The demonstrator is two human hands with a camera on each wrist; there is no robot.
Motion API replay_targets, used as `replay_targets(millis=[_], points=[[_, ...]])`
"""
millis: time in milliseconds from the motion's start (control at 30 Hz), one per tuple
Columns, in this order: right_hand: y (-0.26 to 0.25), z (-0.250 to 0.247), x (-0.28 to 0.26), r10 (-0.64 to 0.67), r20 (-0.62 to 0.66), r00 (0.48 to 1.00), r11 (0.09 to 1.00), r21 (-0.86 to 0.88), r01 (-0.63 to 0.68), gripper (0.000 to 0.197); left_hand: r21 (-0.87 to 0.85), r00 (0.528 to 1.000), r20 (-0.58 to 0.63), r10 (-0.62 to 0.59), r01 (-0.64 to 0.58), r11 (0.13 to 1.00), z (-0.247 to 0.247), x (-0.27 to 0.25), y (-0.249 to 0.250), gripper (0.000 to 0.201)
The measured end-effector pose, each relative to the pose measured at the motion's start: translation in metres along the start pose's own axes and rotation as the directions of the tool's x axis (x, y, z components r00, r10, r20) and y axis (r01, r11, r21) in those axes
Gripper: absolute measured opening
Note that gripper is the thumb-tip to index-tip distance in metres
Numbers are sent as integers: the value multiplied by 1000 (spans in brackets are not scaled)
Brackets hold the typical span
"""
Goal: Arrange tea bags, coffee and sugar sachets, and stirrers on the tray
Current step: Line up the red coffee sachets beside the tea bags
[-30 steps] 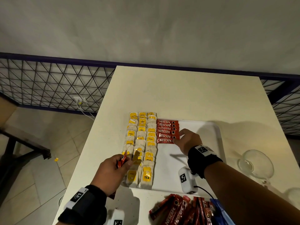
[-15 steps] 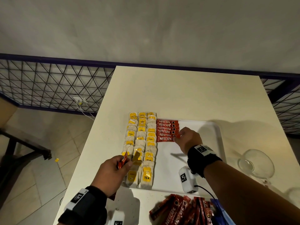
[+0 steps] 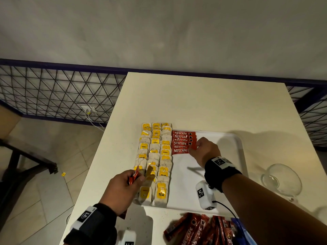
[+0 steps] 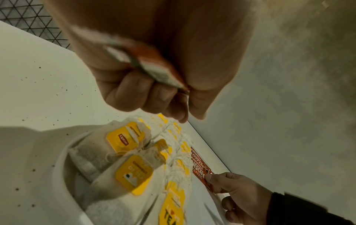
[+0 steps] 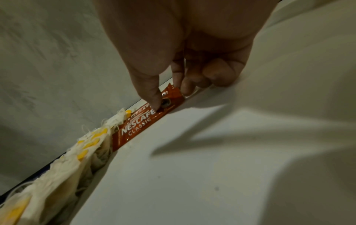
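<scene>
On tray (image 3: 228,137), hands (image 3: 206,150) unmoved at sachets (image 3: 183,143).

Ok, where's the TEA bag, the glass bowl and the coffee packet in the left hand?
TEA bag (image 3: 161,193), head view, on its yellow tag.
Glass bowl (image 3: 283,179), head view, on its clear wall.
Coffee packet (image 3: 133,177), head view, on its red end above the left hand (image 3: 122,191).

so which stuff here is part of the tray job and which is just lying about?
Part of the job:
- tray
- tea bags in rows on it
- coffee sachets stacked beside them, right hand pinching the nearest one
- red sachet held in left hand
- loose sachets on the table's near edge

Lying about:
- glass bowl
- wall plug
</scene>
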State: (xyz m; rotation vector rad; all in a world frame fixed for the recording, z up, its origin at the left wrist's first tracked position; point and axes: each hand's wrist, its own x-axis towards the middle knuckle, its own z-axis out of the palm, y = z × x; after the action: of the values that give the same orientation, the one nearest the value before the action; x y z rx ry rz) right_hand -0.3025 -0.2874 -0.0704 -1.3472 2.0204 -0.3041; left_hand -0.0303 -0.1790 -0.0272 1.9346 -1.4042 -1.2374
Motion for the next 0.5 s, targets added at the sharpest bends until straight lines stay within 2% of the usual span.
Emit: replay_targets(millis=[333,500], points=[[-1,0,-2,-20,10,1000,998,-52,20,38,-2,1000,3,-7,7,1000,0,-1,3,13],[-2,0,-2,-21,10,1000,1000,-23,21,33,5,1000,4,-3,3,1000,-1,-1,3,14]])
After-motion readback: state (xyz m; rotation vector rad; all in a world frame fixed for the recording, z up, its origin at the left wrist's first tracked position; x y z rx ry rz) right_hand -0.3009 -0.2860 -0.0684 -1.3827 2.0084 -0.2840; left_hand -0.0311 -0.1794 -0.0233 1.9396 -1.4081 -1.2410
